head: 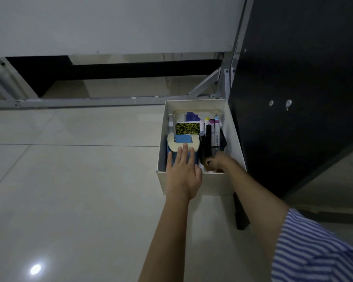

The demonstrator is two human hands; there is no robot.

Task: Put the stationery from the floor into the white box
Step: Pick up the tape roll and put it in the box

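Pressing a blue-and-cream item down into the white box with the left hand, fingers flat, while the right hand is gripping the black mesh pen holder inside; floor looks cleared, so next is probably letting go.

White box packed: blue-cream item left, mesh marker holder right, both hands inside. Black panel hard against box right. Floor left of box open.
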